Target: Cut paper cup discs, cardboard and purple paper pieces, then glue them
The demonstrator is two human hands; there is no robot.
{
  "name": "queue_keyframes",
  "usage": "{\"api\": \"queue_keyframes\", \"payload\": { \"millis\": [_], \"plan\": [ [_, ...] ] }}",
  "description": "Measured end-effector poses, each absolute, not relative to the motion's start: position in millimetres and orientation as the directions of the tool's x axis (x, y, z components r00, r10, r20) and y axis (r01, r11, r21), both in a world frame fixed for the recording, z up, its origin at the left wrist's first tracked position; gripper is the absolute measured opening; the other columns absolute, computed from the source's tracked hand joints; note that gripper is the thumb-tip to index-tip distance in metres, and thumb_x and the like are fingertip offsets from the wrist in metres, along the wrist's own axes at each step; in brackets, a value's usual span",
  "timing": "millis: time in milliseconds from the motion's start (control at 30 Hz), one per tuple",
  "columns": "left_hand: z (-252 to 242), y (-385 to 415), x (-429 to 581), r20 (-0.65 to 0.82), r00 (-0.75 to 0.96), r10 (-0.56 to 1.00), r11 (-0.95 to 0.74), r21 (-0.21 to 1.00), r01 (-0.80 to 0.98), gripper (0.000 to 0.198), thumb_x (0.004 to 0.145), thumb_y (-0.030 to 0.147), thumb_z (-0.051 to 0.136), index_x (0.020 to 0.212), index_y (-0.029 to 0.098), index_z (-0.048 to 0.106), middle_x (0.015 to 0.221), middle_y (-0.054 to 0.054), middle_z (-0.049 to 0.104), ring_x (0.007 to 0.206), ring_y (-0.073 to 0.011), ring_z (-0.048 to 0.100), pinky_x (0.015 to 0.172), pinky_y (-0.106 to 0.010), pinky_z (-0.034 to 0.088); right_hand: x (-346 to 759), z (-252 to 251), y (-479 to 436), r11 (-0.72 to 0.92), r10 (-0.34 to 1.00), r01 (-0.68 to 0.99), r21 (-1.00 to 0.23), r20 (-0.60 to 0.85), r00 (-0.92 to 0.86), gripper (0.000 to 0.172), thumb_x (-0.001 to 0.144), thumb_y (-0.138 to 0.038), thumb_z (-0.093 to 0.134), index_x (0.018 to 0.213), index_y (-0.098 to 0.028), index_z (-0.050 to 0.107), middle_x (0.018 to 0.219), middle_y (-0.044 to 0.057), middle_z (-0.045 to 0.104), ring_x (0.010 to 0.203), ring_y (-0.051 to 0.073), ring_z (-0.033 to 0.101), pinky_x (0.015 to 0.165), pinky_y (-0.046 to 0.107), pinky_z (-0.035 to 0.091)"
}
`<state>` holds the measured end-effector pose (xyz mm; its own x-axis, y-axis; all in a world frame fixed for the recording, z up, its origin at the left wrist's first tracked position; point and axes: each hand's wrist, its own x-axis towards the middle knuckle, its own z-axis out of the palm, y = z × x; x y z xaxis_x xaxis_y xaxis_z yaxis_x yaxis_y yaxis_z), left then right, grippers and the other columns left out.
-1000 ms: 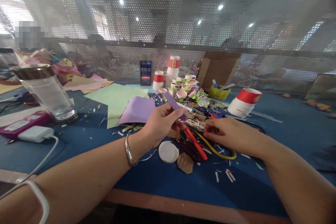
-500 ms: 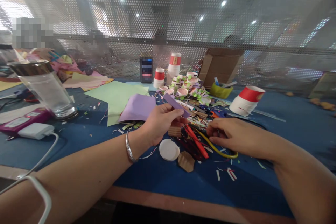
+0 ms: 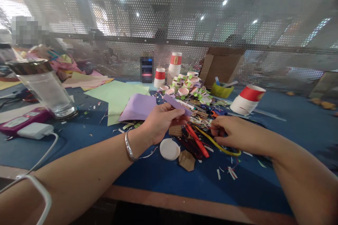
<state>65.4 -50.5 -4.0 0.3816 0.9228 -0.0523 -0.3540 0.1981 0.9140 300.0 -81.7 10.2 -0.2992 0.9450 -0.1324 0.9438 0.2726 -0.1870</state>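
A strip of purple paper [image 3: 177,104] is pinched between the thumb and fingers of my left hand [image 3: 161,121], held up over the clutter. My right hand [image 3: 228,130] hovers low over the scraps with its fingers curled inward; whatever they hold, if anything, is hidden. Just below its fingertips runs a yellow cord-like loop [image 3: 221,147]. A long red tool or pen [image 3: 198,141] lies between the hands. Nearer me are a white paper disc [image 3: 169,149] and a brown cardboard piece [image 3: 187,160]. Behind my left wrist a purple sheet [image 3: 138,107] rests on green paper [image 3: 113,95].
Small decorated paper discs [image 3: 188,88] are heaped at the back, beside stacked paper cups [image 3: 175,66]. A cup stack [image 3: 246,101] leans at right. A glass bottle [image 3: 44,88] and a purple power strip [image 3: 25,121] stand left. A perforated screen [image 3: 185,24] closes the back.
My right hand has shifted slightly to the right, and its fingers stay curled. My left hand keeps the purple strip in nearly the same place.
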Motion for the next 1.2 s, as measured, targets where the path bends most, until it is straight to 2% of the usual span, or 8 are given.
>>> {"api": "queue_keyframes", "payload": {
  "millis": [233,400,633,733,867,933,1067,1200],
  "plan": [
    [-2.9,-49.7,65.7,-0.096,0.371,0.924,0.252,0.882,-0.399,0.022,0.093,0.008,0.064,0.071,0.011,0.067,0.07,-0.004,0.071,0.063,-0.0092,0.067,0.073,-0.024,0.055,302.0,12.5,-80.7,0.24,0.95,0.941,-0.24,-0.141,-0.278,0.005,0.077,-0.023,0.058,0.072,-0.022,0.057,0.066,0.001,0.063,0.061,0.018,0.057,0.056,0.03,0.039],
    [-0.7,-50.6,65.6,-0.101,0.36,0.928,0.254,0.876,-0.41,0.022,0.091,0.008,0.066,0.069,0.011,0.065,0.066,-0.002,0.069,0.059,-0.0069,0.064,0.076,-0.023,0.055,303.2,15.6,-79.0,0.244,0.95,0.883,-0.402,-0.082,-0.3,0.007,0.077,-0.028,0.06,0.079,-0.021,0.059,0.072,0.002,0.066,0.065,0.017,0.058,0.06,0.03,0.045],
    [-1.9,-52.2,66.5,-0.042,0.37,0.928,0.198,0.897,-0.395,0.015,0.09,0.01,0.068,0.075,0.011,0.068,0.07,-0.003,0.07,0.06,-0.0074,0.064,0.074,-0.024,0.056,301.3,11.2,-75.0,0.179,0.98,0.729,-0.661,0.057,-0.189,0.03,0.074,-0.041,0.071,0.095,-0.02,0.064,0.088,0.01,0.073,0.077,0.023,0.068,0.071,0.038,0.056],
    [-3.0,-51.9,66.7,-0.034,0.372,0.928,0.186,0.905,-0.382,0.014,0.09,0.011,0.069,0.076,0.011,0.067,0.071,-0.003,0.071,0.061,-0.0078,0.064,0.072,-0.024,0.056,299.0,9.7,-76.0,0.096,0.993,0.601,-0.793,0.038,-0.108,0.037,0.074,-0.044,0.074,0.103,-0.022,0.065,0.086,0.007,0.073,0.072,0.022,0.068,0.06,0.034,0.055],
    [-4.4,-51.3,67.0,-0.021,0.385,0.923,0.178,0.909,-0.376,0.013,0.089,0.012,0.07,0.076,0.011,0.068,0.071,-0.003,0.071,0.062,-0.0088,0.066,0.067,-0.023,0.056,287.9,13.9,-82.0,-0.005,1.0,0.374,-0.928,-0.008,-0.005,0.045,0.071,-0.045,0.081,0.106,-0.023,0.064,0.065,-0.002,0.061,0.049,0.011,0.052,0.04,0.023,0.038],
    [-4.7,-52.2,67.5,-0.032,0.401,0.915,0.194,0.909,-0.369,0.013,0.089,0.012,0.07,0.076,0.011,0.068,0.07,-0.003,0.071,0.062,-0.0093,0.067,0.066,-0.022,0.056,280.5,15.8,-85.8,-0.008,1.0,0.298,-0.954,-0.007,0.004,0.05,0.067,-0.044,0.085,0.107,-0.022,0.064,0.062,-0.004,0.057,0.048,0.009,0.049,0.04,0.021,0.037],
    [-5.2,-55.5,68.5,-0.088,0.446,0.891,0.257,0.906,-0.336,0.009,0.089,0.006,0.067,0.082,0.009,0.071,0.078,-0.007,0.074,0.064,-0.0098,0.07,0.072,-0.024,0.057,266.9,14.3,-91.7,0.048,0.999,0.229,-0.972,0.042,-0.028,0.058,0.067,-0.046,0.087,0.114,-0.021,0.064,0.066,-0.004,0.06,0.049,0.009,0.05,0.041,0.02,0.04],
    [-7.1,-57.3,68.8,-0.104,0.479,0.871,0.291,0.896,-0.334,0.006,0.086,0.005,0.069,0.084,0.009,0.072,0.08,-0.007,0.075,0.067,-0.0119,0.072,0.077,-0.027,0.058,257.8,9.5,-92.8,0.143,0.989,0.226,-0.963,0.134,-0.058,0.056,0.066,-0.047,0.089,0.11,-0.022,0.066,0.085,0.002,0.071,0.055,0.01,0.057,0.045,0.02,0.046]
  ]
}}
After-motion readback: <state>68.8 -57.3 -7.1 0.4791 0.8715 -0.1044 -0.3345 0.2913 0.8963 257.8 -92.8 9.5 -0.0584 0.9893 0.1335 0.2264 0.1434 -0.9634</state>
